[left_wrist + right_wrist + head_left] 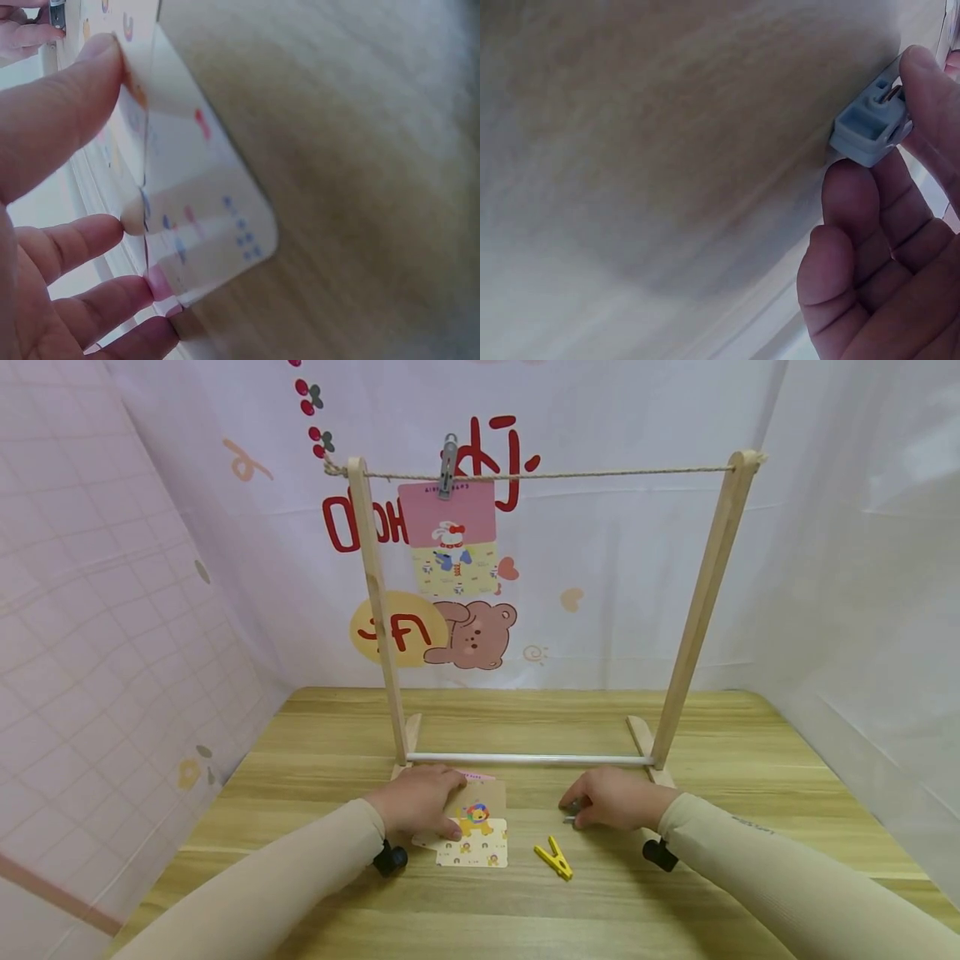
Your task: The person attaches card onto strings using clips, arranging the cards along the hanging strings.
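Several patterned cards (487, 852) lie overlapped on the table, the top one printed with a lion. My left hand (420, 802) rests over their left side. In the left wrist view its thumb (75, 112) touches the top card, while the other fingertips meet the edges of the cards (210, 202) beneath. To the right, my right hand (615, 797) pinches a grey clothespin (870, 124) between thumb and fingers, low over the table. A yellow clothespin (553, 858) lies between the hands. Most of the grey clothespin is hidden in the head view.
Behind the hands stands a wooden frame (708, 585) with a white bottom rod (532, 759). From its string (615, 472) hangs a pink and yellow card (450, 535), held by another grey clothespin (447, 467). A printed curtain hangs behind the wooden table (360, 893).
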The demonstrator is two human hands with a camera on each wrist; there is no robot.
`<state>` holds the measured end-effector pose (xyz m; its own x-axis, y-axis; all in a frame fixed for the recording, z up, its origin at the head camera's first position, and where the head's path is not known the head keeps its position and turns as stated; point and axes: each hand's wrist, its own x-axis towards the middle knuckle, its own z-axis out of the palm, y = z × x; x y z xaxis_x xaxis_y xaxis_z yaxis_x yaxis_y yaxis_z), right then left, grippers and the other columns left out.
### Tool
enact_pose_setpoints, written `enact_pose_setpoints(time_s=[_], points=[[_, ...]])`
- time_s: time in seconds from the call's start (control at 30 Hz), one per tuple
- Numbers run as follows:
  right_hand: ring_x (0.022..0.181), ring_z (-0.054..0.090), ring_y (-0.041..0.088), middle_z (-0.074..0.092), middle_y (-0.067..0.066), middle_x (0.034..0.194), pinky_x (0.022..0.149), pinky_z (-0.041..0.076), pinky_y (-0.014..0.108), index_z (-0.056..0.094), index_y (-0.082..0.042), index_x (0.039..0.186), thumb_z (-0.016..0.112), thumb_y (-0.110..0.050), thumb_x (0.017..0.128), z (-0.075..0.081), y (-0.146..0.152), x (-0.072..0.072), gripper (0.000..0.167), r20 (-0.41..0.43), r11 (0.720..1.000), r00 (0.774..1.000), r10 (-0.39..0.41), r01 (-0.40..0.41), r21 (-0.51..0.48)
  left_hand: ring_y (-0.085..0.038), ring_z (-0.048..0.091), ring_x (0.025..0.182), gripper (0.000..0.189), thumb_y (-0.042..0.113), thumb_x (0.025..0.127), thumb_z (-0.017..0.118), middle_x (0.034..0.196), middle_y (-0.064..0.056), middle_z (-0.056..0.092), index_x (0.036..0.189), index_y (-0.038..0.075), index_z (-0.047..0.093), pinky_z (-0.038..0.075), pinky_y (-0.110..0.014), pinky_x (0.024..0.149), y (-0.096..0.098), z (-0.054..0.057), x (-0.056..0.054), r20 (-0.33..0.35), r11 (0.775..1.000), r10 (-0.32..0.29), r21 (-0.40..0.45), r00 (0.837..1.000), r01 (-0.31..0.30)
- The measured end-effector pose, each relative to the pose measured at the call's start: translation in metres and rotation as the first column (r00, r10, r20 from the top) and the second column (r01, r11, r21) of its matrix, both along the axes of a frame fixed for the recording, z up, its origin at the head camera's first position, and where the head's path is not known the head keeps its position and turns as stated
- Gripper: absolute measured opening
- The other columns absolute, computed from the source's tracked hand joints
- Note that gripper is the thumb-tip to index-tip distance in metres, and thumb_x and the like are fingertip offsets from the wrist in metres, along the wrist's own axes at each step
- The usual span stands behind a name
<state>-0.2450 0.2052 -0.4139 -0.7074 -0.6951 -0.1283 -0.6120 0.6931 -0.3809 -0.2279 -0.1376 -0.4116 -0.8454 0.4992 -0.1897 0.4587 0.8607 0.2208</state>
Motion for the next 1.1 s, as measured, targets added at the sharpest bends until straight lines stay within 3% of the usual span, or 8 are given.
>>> enact_pose_setpoints(time_s=[0.27, 0.53, 0.8, 1.1], points=[[0.08, 0.054, -0.002, 0.072, -0.009, 0.095, 0.073, 0.049, 0.023, 0.08, -0.013, 0.119, 0.083, -0.019, 0.091, 0.003, -0.007, 0.003, 0.029, 0.013, 1.0, 1.0, 0.012, -0.012, -0.007, -0.029, 0.059, 0.128, 0.077, 0.052, 0.082, 0.089, 0.137, -0.005, 0.065, 0.143, 0.014, 0.061, 0.044, -0.051, 0.113, 0.0, -0.003, -0.001, -0.01, 1.0, 0.01, 0.003, 1.0, -0.01], [0.079, 0.055, -0.002, 0.074, -0.006, 0.097, 0.072, 0.049, 0.022, 0.08, -0.01, 0.118, 0.083, -0.015, 0.09, 0.003, -0.01, 0.004, 0.029, 0.031, 0.999, 1.0, 0.006, -0.005, -0.033, -0.032, 0.055, 0.138, 0.079, 0.049, 0.081, 0.09, 0.148, -0.008, 0.061, 0.145, 0.012, 0.06, 0.042, -0.052, 0.117, -0.002, -0.003, -0.005, -0.001, 0.999, 0.013, 0.034, 1.0, -0.013], [0.076, 0.053, -0.001, 0.07, -0.011, 0.091, 0.071, 0.048, 0.022, 0.079, -0.01, 0.119, 0.082, -0.015, 0.091, 0.003, -0.011, 0.003, 0.028, 0.044, 1.0, 0.999, -0.003, 0.004, -0.017, -0.029, 0.058, 0.131, 0.079, 0.042, 0.081, 0.092, 0.141, -0.008, 0.062, 0.146, 0.013, 0.058, 0.046, -0.048, 0.114, -0.004, 0.002, -0.01, 0.046, 0.996, 0.033, 0.078, 0.998, -0.036], [0.074, 0.052, -0.001, 0.068, -0.012, 0.087, 0.069, 0.047, 0.022, 0.079, -0.01, 0.119, 0.082, -0.014, 0.091, 0.003, -0.01, 0.002, 0.028, 0.028, 1.0, 0.999, 0.027, -0.026, -0.007, -0.021, 0.059, 0.119, 0.087, 0.047, 0.079, 0.092, 0.135, -0.005, 0.061, 0.151, 0.013, 0.054, 0.049, -0.045, 0.107, -0.007, 0.001, -0.014, 0.102, 0.991, 0.062, 0.109, 0.993, -0.073]])
